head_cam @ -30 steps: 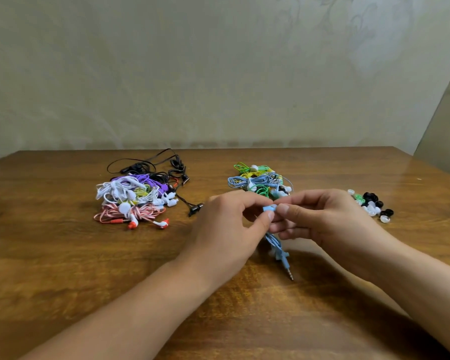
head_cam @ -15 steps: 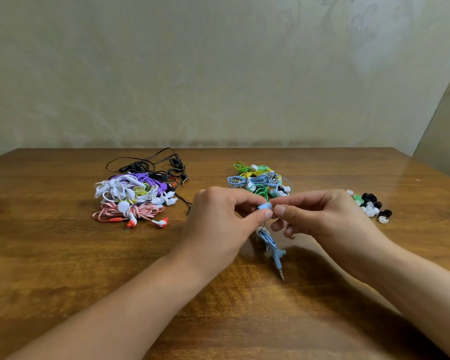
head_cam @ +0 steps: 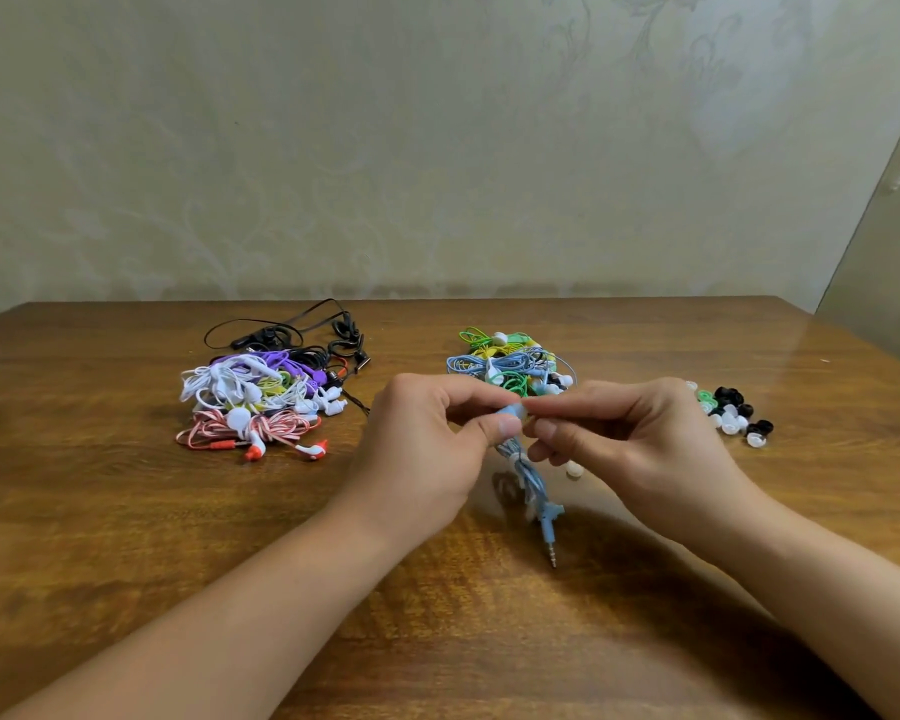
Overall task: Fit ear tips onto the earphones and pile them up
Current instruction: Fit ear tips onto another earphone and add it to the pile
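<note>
Pinching a blue earphone point(head_cam: 513, 412) between left hand point(head_cam: 427, 454) and right hand point(head_cam: 640, 439) fingertips, the person is mid-fitting, with the right bundle point(head_cam: 505, 361) and loose tips point(head_cam: 731, 415) seemingly left.

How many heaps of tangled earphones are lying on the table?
2: one heap at the left of the table, another heap behind the hands. More earphones may hide underneath.

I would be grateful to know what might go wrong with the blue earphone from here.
The left hand and right hand only pinch the blue earphone at fingertips, so the tip could slip. Its hanging plug may drag on the table. A loose white ear tip beneath could get knocked away.
</note>
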